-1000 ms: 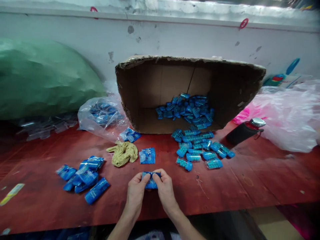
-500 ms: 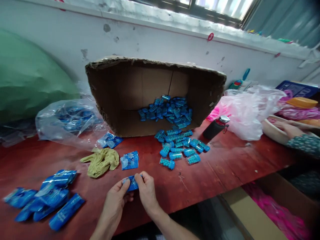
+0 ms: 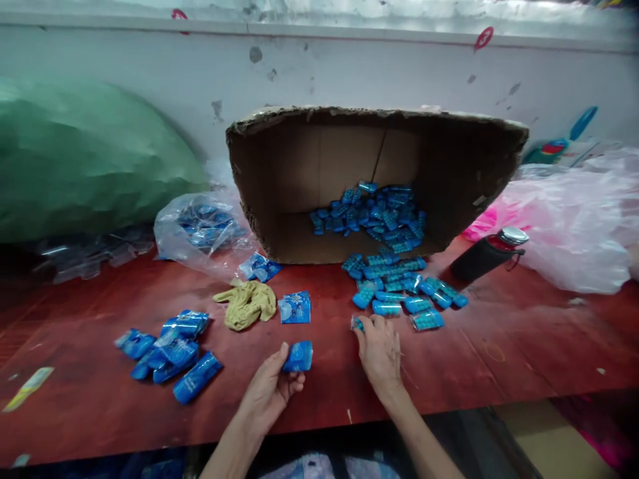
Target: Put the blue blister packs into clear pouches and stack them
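My left hand [image 3: 275,382] pinches a small blue printed sleeve [image 3: 299,356] between thumb and fingers, just above the red table. Over to the right, my right hand [image 3: 379,349] has its fingers closed on a small clear tube of blue beads [image 3: 357,324], at the near edge of a group of such tubes [image 3: 387,308]. The hand covers most of that tube. Another flat blue sleeve [image 3: 295,307] lies beyond my left hand. To the left rests a pile of blue wrapped pieces [image 3: 172,352].
A cardboard box [image 3: 279,246] lies on its side, holding many tubes. Around it are a crumpled yellowish cloth [image 3: 247,305], a clear bag of blue sleeves [image 3: 200,233], a dark bottle [image 3: 479,259], a big green sack [image 3: 90,159] and pinkish plastic bags [image 3: 569,219].
My right hand has left the blue sleeve and moved right to a bead tube, closing on it. My left hand still holds the sleeve. The camera view has turned left.
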`<state>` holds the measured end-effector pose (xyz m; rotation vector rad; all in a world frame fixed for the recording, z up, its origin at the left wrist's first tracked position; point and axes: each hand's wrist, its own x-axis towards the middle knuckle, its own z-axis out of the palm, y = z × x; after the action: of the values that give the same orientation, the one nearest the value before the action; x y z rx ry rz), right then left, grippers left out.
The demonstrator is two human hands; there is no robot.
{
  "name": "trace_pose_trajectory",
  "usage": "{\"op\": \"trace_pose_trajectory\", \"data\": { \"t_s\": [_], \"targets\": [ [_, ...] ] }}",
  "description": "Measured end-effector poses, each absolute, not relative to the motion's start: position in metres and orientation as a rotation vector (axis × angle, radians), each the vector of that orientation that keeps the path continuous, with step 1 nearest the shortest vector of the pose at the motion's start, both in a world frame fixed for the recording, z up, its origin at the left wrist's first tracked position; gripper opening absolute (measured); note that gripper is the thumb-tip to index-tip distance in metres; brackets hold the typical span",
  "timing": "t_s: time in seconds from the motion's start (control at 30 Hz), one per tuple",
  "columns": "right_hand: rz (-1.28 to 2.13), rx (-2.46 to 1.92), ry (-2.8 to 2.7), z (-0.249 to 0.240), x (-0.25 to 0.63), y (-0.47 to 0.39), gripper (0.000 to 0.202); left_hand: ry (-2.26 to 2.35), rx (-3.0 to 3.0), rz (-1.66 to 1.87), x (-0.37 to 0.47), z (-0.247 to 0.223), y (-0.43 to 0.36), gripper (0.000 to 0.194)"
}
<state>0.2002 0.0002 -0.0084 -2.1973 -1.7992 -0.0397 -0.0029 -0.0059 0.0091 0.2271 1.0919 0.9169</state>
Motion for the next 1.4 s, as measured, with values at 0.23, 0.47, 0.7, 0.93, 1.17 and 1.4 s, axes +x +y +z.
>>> {"op": "trace_pose_trajectory", "data": {
  "t_s": [0.23, 0.47, 0.7, 0.93, 1.17, 1.4],
  "targets": [
    [-0.100, -2.223, -1.802, -0.008, 0.194, -0.002, 0.025, 1.072, 0.141, 0.909, -0.012, 0.012, -0.006, 0.022],
    [0.257, -1.901, -1.826, -0.011, 0.169, -0.005, 0.017, 1.176, 0.099, 0.927, -0.005, 0.010, -0.003, 0.025],
    [0.980, -1.503, -1.259, 0.012, 0.156, -0.002, 0.012, 1.220, 0.244, 1.037, -0.008, 0.003, -0.003, 0.025],
    [1.194, -1.397, -1.209, 0.033, 0.144, -0.013, 0.015, 1.177, 0.336, 1.091, -0.005, 0.003, -0.001, 0.031],
    [1.158, -1.428, -1.337, 0.038, 0.144, -0.015, 0.012, 1.210, 0.425, 1.127, -0.007, 0.002, 0.000, 0.032],
    [1.276, -1.397, -1.337, 0.039, 0.146, -0.012, 0.017, 1.252, 0.513, 1.201, -0.010, 0.001, 0.002, 0.028]
  ]
}}
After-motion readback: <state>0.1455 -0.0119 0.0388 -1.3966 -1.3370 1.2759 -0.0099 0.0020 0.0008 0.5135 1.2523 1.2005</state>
